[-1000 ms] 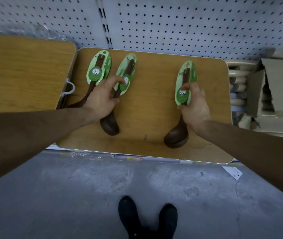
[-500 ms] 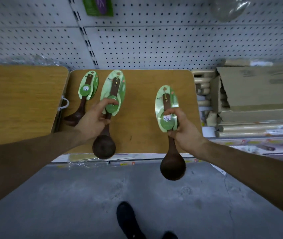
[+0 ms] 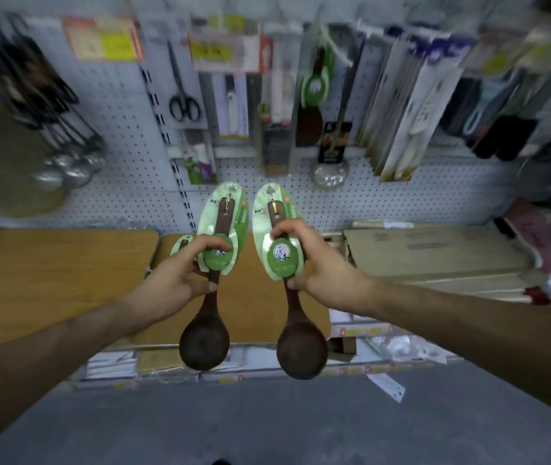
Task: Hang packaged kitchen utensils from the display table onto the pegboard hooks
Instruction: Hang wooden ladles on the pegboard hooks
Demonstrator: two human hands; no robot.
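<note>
Left hand (image 3: 173,280) at centre frame: fingers and thumb curled round the carded handle of the left ladle (image 3: 204,340), bowl down. Right hand (image 3: 324,276) grips the right ladle (image 3: 302,350) likewise, just beside it. Both ladles are held up in front of the tabletop (image 3: 257,297), where a third ladle (image 3: 180,245) lies by the left fingers — pegboard (image 3: 126,196) behind.
</note>
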